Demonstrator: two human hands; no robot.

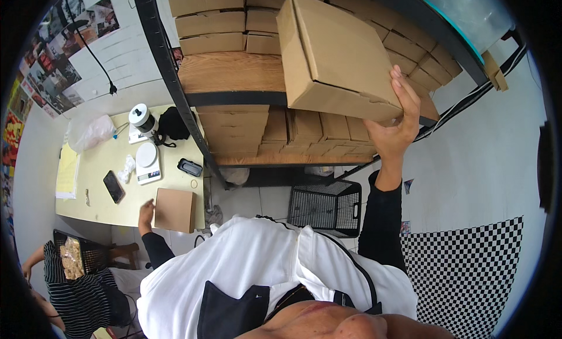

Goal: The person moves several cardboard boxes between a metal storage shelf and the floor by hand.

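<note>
My right hand [401, 113] is raised in front of the shelf rack and grips a closed cardboard box [342, 53] by its near right corner. The thumb is under the box's near face, and the fingers lie along its right edge. This box is tilted and covers part of the upper shelf. My left hand [146, 214] is low on the left, against or just beside the left side of a second closed cardboard box [175, 209] at the front corner of the cream table [99, 163]. Whether the left fingers hold that box cannot be made out.
Stacked cardboard boxes [213, 23] fill much of the black metal rack [164, 71]. A black plastic basket [325, 207] stands on the floor below. The table carries a digital kitchen scale [148, 163], a phone [114, 186] and a grinder-like device [142, 119]. Another person [79, 290] is at lower left.
</note>
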